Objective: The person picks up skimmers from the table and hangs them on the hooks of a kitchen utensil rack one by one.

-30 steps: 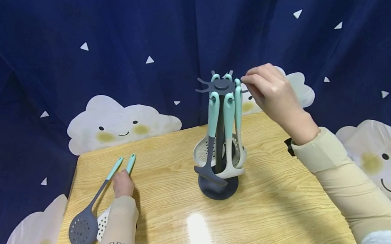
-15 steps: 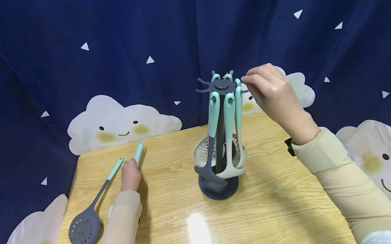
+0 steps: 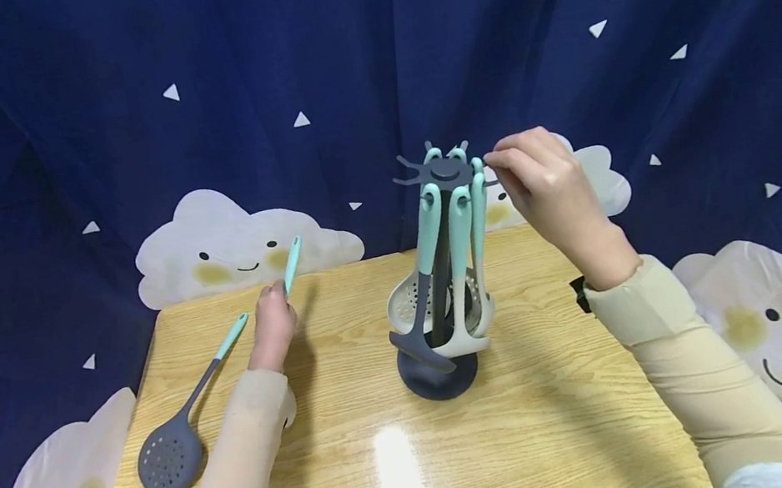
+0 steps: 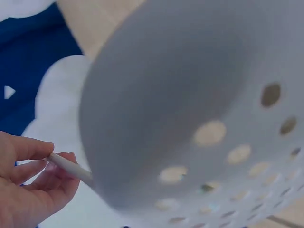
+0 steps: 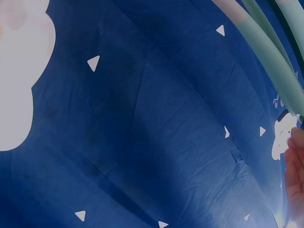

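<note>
In the head view my left hand (image 3: 273, 320) grips a white skimmer by its shaft, its mint handle (image 3: 293, 264) pointing up and away. The forearm hides most of its head there; in the left wrist view the perforated bowl (image 4: 156, 109) fills much of the picture, with thumb and fingers pinching the thin shaft. At the dark rotary utensil stand (image 3: 446, 172), my right hand (image 3: 541, 179) pinches the end of a hook on the right side. Several mint-handled utensils hang there, including a dark ladle (image 3: 422, 340) and a white ladle (image 3: 462, 339).
A dark skimmer (image 3: 171, 458) with a mint handle lies at the left of the wooden table (image 3: 346, 352). The stand's round base (image 3: 439, 376) rests near the table's middle. A blue curtain (image 3: 332, 50) with cloud pictures hangs behind.
My left hand has lifted the white skimmer off the table beside the dark one and carried it forward and to the right. My right hand stays at the stand's hook.
</note>
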Available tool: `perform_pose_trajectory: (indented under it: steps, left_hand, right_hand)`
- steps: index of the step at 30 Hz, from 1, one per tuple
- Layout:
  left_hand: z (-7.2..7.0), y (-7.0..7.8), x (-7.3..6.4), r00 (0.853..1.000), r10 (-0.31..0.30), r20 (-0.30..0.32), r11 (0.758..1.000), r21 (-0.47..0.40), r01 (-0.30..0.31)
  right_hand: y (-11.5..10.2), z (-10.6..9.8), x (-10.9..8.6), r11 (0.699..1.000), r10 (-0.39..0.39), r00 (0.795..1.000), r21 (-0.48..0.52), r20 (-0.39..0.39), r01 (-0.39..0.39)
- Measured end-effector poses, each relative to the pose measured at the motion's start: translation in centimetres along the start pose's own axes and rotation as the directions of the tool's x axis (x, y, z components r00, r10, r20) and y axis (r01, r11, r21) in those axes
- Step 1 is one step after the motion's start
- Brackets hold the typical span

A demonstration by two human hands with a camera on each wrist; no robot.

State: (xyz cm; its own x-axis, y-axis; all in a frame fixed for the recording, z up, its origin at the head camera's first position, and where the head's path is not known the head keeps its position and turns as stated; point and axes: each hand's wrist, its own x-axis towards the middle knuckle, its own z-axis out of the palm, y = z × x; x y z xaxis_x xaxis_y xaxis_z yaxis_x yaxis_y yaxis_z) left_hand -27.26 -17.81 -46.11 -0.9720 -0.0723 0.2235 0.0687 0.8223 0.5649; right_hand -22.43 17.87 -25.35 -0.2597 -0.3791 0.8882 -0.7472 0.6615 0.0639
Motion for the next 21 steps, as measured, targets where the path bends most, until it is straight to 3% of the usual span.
perform_pose_trajectory:
  steps: [6,10,15,21]
  left_hand:
    - [-1.1,2.7,0.1,0.998,0.036,-0.047,0.996,-0.08,-0.04]
    - [-2.0,4.5,-0.1,0.987,0.102,-0.12,0.983,-0.139,-0.119]
    - [-3.1,6.6,-0.5,0.95,0.214,-0.225,0.947,-0.19,-0.259]
    - [-4.2,9.0,-1.0,0.895,0.319,-0.313,0.889,-0.23,-0.397]
  right_hand:
    - [0.0,0.0,0.0,1.0,0.003,1.0,-0.002,0.004,-0.003]
    - [0.0,0.1,0.0,1.0,0.004,1.0,0.0,0.006,-0.004]
    - [0.0,0.0,0.0,1.0,0.001,1.0,-0.001,0.007,-0.001]
    - [0.0,0.0,0.0,1.0,0.004,1.0,0.003,0.005,-0.004]
